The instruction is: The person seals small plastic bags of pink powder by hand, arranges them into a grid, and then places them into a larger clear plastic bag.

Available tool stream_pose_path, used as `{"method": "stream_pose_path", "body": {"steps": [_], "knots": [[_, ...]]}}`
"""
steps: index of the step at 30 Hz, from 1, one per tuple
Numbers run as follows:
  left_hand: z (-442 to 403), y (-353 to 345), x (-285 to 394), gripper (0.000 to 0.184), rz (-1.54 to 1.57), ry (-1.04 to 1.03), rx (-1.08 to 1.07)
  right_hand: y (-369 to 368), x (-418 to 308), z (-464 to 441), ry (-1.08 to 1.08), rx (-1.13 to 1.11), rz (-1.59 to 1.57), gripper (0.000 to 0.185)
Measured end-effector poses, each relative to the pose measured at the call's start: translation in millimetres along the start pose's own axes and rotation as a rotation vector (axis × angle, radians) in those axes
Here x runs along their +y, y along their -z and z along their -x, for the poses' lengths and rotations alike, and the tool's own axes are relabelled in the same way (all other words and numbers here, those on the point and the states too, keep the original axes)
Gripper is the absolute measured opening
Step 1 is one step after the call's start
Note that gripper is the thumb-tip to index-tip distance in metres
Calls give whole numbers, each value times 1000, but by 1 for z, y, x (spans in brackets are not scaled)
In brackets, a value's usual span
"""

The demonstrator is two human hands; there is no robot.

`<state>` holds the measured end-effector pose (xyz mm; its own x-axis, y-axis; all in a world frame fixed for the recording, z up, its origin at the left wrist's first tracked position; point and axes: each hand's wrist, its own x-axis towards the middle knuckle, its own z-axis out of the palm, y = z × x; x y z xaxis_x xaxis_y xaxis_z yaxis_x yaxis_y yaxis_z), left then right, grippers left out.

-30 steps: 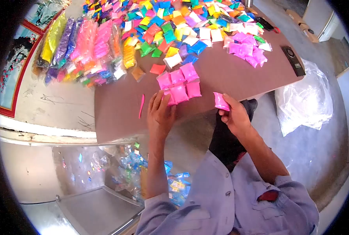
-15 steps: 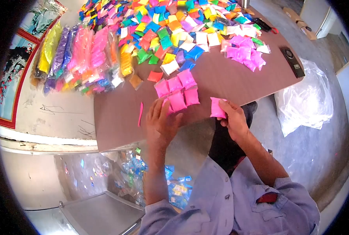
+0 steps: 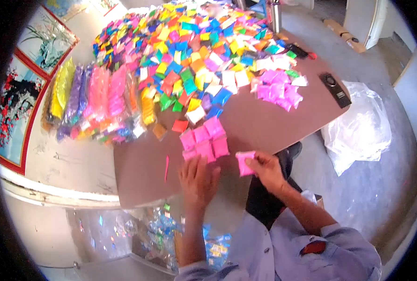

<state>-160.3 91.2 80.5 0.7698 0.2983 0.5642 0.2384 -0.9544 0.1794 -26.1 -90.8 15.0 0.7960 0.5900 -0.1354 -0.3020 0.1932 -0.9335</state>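
My right hand (image 3: 268, 171) pinches a small pink packet (image 3: 245, 164) between thumb and fingers, just above the table's near edge. My left hand (image 3: 198, 181) lies with fingers stretched out at the near side of a block of pink packets (image 3: 212, 129), arranged side by side in rows. Its fingertips overlap the lower row, hiding part of it; whether they press on the packets I cannot tell. A thin pink strip or tool (image 3: 166, 167) lies on the table left of that hand. A red packet (image 3: 180, 125) sits just beyond the block.
A large heap of colourful packets (image 3: 185, 61) covers the far part of the brown table (image 3: 143, 182). Long filled bags (image 3: 98, 93) stand at the left. Magenta packets (image 3: 278, 91) and a black device (image 3: 335, 89) lie at the right. A clear plastic bag (image 3: 358, 124) rests on the floor.
The camera has tipped up, so the table appears lower. My left fingers sit slightly nearer the front edge of the pink block. My right hand keeps hold of its packet.
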Motion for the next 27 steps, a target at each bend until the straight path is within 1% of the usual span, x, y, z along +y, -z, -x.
{"method": "stream_pose_path", "body": {"steps": [1,2,3,4,5,6,7,9,11,13,15,19,21,22,23,24,25,26,27], "knots": [[6,2,11,40,117,35,-36,5,11,3,-9,-38,9,24],[15,2,21,41,233,68,-75,7,21,7,-21,-98,-129,23],[25,-3,35,37,439,263,-133,3,19,13,-28,-79,-213,22],[36,-10,49,34,641,457,-197,5,16,20,-100,-70,-116,20],[52,-27,55,29,814,610,-223,7,22,25,-74,-66,-117,20],[64,-44,58,25,987,762,-250,8,29,28,-104,-120,-118,20],[67,-48,63,25,992,737,-241,8,31,30,-137,-175,-118,20],[70,-53,71,27,978,753,-206,15,31,32,-113,-197,-72,20],[75,-53,71,26,1015,753,-216,21,34,37,-105,-222,-28,21],[78,-52,68,26,1044,754,-225,23,38,38,-209,-216,-108,23],[79,-50,66,27,858,651,-283,19,36,44,-200,-203,-95,22],[84,-47,74,29,794,627,-337,24,53,42,-196,-202,-105,22],[86,-49,81,31,900,687,-283,25,52,45,-193,-193,-136,21],[84,-48,86,31,899,685,-279,25,49,47,-199,-183,-163,21],[82,-46,92,31,930,730,-265,25,54,47,-196,-187,-163,21],[79,-42,98,31,960,775,-250,24,61,48,-145,-215,-133,20],[79,-41,100,31,959,775,-242,24,68,49,-92,-246,-101,18],[80,-40,102,31,997,815,-219,25,73,50,-91,-254,-98,18],[81,-39,103,31,1032,855,-192,24,74,50,-99,-216,-43,19]]}}
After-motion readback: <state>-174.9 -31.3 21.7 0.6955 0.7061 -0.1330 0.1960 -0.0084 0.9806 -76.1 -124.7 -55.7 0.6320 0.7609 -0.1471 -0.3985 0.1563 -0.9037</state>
